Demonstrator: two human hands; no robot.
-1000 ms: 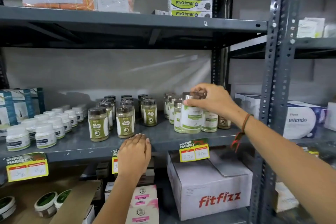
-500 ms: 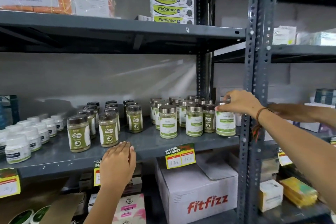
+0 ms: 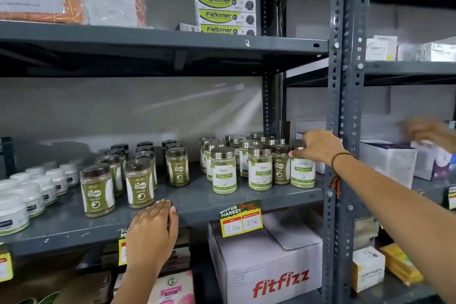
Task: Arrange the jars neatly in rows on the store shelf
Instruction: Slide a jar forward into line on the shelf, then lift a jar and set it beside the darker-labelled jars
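On the grey metal shelf (image 3: 197,201) stand rows of silver-lidded jars with green-and-white labels (image 3: 224,170). At the right end of their front row stands one more such jar (image 3: 303,173), upright on the shelf. My right hand (image 3: 318,147) grips it by the lid from above. A brown-lidded jar (image 3: 280,168) stands between it and the neighbouring silver-lidded jars. Left of these are rows of brown-lidded green jars (image 3: 97,191). My left hand (image 3: 153,232) lies flat on the shelf's front edge, holding nothing.
Small white jars (image 3: 32,195) fill the shelf's left end. A perforated steel upright (image 3: 345,106) stands just right of my right wrist. Another person's blurred hand (image 3: 429,133) moves over boxes on the neighbouring shelf. A Fitfizz carton (image 3: 271,266) sits below, behind a yellow price tag (image 3: 240,219).
My right hand carried the jar from in front of the silver-lidded group to the right end of the front row and set it down. My left hand stayed on the shelf edge.
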